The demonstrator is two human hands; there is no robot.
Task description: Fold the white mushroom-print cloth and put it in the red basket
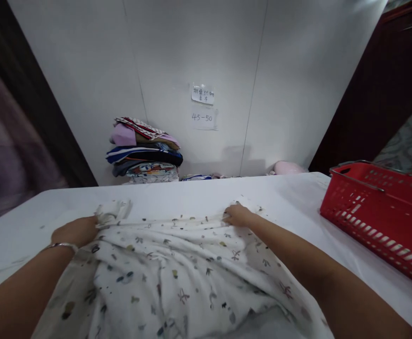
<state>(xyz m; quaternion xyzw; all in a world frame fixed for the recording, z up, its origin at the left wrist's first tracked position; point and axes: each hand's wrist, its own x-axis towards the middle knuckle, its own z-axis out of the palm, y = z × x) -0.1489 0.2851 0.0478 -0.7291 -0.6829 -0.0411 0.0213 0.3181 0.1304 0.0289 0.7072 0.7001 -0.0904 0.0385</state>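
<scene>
A white cloth printed with small leaf, flower and dot shapes stretches between my two hands and drapes toward me over the near side of the table. My left hand, with a silver bracelet at the wrist, is closed on its far left corner, where the fabric bunches up. Farther right, my right hand grips the far edge, and a bit of cloth sticks out beyond the fingers. The top edge is pulled fairly straight, while soft folds run across the middle.
The cloth lies on a white-covered table. A red plastic basket with wire handles stands at the right. Behind the table rises a stack of folded fabrics; a pink item shows at the back right. Handwritten paper signs hang on the wall.
</scene>
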